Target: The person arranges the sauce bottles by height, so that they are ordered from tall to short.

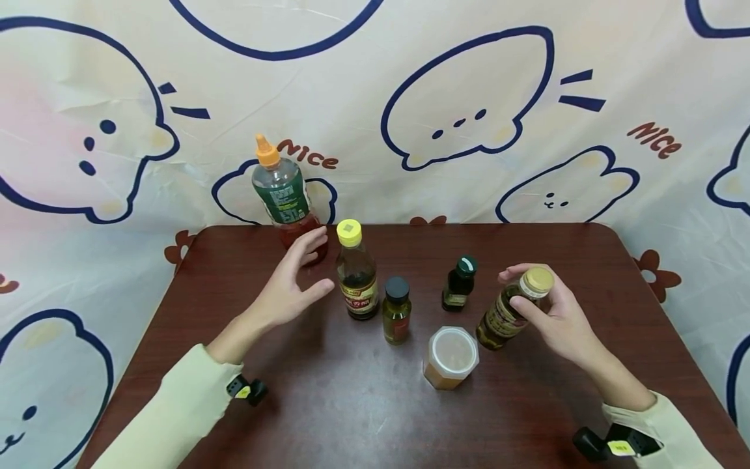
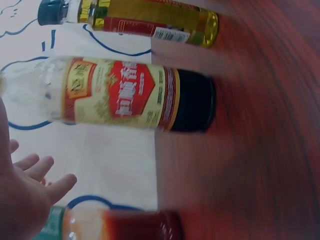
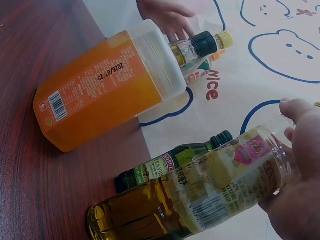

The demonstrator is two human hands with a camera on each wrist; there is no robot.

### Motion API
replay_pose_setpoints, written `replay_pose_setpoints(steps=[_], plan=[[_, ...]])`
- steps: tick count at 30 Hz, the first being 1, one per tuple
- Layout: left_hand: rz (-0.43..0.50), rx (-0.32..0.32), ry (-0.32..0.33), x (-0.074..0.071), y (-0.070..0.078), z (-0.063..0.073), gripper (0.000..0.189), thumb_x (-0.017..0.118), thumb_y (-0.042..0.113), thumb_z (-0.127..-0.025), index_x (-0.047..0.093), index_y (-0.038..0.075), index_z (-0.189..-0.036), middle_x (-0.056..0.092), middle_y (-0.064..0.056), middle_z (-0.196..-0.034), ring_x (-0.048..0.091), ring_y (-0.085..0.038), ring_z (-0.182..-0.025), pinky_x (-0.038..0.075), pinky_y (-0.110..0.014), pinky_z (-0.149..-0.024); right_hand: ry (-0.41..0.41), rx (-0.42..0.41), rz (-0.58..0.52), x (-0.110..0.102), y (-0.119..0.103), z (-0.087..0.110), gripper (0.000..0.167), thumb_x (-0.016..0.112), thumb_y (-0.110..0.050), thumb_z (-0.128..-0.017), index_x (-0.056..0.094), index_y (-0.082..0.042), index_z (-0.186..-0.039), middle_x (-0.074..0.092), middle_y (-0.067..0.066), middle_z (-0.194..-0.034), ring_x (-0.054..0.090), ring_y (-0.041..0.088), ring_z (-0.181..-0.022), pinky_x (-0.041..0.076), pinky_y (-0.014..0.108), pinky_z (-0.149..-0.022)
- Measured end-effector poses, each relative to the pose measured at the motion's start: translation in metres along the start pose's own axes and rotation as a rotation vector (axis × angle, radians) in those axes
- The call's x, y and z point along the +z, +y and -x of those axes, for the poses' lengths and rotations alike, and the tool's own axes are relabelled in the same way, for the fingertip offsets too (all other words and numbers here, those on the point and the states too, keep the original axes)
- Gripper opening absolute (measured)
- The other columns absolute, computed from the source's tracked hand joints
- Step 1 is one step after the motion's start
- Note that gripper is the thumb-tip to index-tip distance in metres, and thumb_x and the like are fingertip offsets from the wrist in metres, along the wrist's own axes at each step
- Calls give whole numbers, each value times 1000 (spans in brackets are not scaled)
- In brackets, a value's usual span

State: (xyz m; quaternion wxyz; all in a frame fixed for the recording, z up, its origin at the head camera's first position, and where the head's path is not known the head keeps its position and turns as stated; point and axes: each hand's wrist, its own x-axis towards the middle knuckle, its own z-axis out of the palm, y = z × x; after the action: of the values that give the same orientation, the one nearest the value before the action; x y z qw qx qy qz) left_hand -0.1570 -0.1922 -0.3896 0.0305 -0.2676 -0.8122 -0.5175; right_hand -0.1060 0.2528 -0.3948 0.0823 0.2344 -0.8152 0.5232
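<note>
My right hand grips a gold-capped oil bottle around its upper part. The bottle leans, cap to the right, and in the right wrist view its label and amber oil show. My left hand reaches out with fingers spread and holds nothing. It is between a squeeze bottle of red sauce with an orange tip and a yellow-capped bottle of dark vinegar. In the head view its fingertips overlap the sauce bottle; in the left wrist view the vinegar bottle stands apart from the fingers.
Near the table's middle stand a small dark-capped oil bottle and a white-lidded jar with orange-brown contents. A small dark green olive oil bottle is just left of the held bottle. A printed cloth hangs behind the brown table.
</note>
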Motion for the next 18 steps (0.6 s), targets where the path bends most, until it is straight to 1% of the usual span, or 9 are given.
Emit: replay_pose_setpoints(steps=[2, 6, 12, 14, 16, 18], plan=[[49, 6, -1, 8, -2, -8, 75, 70, 34, -97, 31, 12, -157, 38, -9, -159, 36, -27, -146, 30, -55, -118, 1, 3, -1, -1, 0, 0, 43, 59, 14, -94, 52, 2, -134, 62, 1, -127, 59, 9, -117, 47, 18, -85], [126, -5, 4, 20, -3, -20, 72, 72, 27, -96, 34, 12, -155, 43, -8, -155, 42, -26, -142, 32, -53, -117, 2, 8, 1, 0, 0, 1, 43, 59, 13, -94, 52, 2, -135, 62, 0, -127, 59, 8, -117, 48, 19, -83], [207, -22, 31, 34, -4, -34, 76, 78, 16, -91, 35, 7, -153, 47, -12, -151, 46, -28, -140, 34, -55, -116, 6, -1, 10, 0, 0, 1, 43, 59, 14, -93, 52, 2, -134, 62, -1, -126, 59, 8, -116, 50, 20, -78], [238, 0, 25, 38, -6, -37, 76, 78, 20, -91, 36, 5, -152, 48, -13, -150, 46, -29, -139, 35, -56, -115, 7, -1, 12, 0, 0, 1, 43, 60, 14, -93, 52, 1, -134, 62, 0, -126, 59, 7, -116, 50, 20, -77], [244, 23, 9, 42, -8, -40, 73, 78, 24, -91, 40, 4, -150, 51, -12, -147, 49, -28, -137, 36, -55, -114, 6, -1, 12, -1, 0, 1, 43, 59, 13, -94, 52, 1, -134, 62, 0, -126, 59, 8, -116, 50, 20, -77], [239, 52, -11, 45, -10, -42, 67, 78, 22, -91, 45, 4, -146, 55, -11, -144, 51, -26, -134, 38, -52, -114, 4, 0, 11, -1, 1, 1, 43, 59, 13, -94, 52, 1, -134, 62, 1, -126, 59, 8, -116, 51, 21, -77]])
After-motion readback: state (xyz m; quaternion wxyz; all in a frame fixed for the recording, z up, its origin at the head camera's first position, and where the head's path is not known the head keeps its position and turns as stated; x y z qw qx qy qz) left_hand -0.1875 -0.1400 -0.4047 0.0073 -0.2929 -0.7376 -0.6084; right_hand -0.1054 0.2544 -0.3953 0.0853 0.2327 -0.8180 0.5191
